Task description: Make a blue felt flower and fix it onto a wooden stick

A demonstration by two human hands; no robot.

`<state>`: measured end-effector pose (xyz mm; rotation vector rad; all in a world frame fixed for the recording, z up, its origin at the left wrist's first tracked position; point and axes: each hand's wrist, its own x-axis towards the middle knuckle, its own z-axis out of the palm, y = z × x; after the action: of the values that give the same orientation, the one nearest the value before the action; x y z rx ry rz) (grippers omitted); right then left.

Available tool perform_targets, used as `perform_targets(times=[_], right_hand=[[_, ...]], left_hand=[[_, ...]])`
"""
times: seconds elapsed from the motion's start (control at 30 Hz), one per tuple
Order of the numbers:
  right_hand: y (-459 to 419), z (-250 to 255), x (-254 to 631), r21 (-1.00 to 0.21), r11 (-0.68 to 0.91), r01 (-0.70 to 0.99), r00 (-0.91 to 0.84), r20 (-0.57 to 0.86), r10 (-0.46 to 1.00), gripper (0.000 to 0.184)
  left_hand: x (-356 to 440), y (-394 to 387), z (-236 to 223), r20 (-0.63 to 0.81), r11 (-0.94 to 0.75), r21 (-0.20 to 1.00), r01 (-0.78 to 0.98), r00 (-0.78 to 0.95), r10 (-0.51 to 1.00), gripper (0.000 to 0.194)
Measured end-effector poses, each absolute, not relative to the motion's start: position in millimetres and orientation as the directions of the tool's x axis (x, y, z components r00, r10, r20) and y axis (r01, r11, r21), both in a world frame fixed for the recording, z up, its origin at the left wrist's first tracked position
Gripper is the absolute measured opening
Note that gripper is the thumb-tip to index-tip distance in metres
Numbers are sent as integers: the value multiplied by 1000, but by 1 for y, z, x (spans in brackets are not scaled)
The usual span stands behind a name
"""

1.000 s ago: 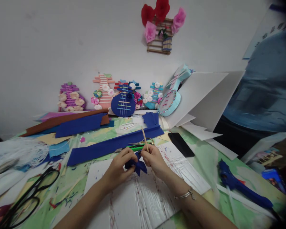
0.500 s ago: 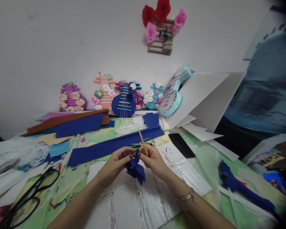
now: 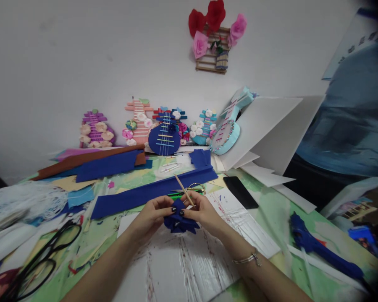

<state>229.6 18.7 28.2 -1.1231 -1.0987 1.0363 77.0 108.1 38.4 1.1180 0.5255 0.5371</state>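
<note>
Between my two hands is a folded dark blue paper flower (image 3: 180, 223), its petals spreading below my thumbs. My left hand (image 3: 157, 216) pinches its left side, thumb on top. My right hand (image 3: 202, 212) grips the other side, and a thin wooden stick (image 3: 183, 187) leans up and to the left out of its fingers. Beneath the flower lies a white board (image 3: 176, 268) streaked with dried glue. Just beyond my fingers are gold-handled scissors (image 3: 197, 188), partly hidden, and a long strip of blue paper (image 3: 129, 196).
A black phone (image 3: 240, 192) lies right of the board, and a blue glue gun (image 3: 324, 247) farther right. Eyeglasses (image 3: 47, 256) and white lace (image 3: 25, 199) are at the left. Decorated paper lutes (image 3: 164, 138) line the wall beside leaning white boards (image 3: 258, 130).
The blue flower has turned in my fingers, and its petals now spread more to the right. The stick tilts farther left. Both hands stay in nearly the same place.
</note>
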Motion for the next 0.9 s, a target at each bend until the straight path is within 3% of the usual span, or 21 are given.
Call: perform_targets(times=[0.4,0.63,0.7,0.77,0.9], right_hand=[[22,23,232,-991,129,-39,186,120,975,31],[22,20,230,-990,103,94,180,119,976,24],[22,19,231,-978,110,178,170,140,975,21],[21,21,234,-918,153,365,173,229,958,16],[15,30,242,-591,217,777,108,465,879,24]], left_hand=[[74,115,35,-87,284,951,-119,781,618,23],[74,117,33,-80,167,985,-34,775,627,27],[75,117,31,-80,143,990,-15,772,630,26],[75,118,30,-83,135,991,-7,761,643,25],[74,120,31,-108,165,986,-7,727,678,22]])
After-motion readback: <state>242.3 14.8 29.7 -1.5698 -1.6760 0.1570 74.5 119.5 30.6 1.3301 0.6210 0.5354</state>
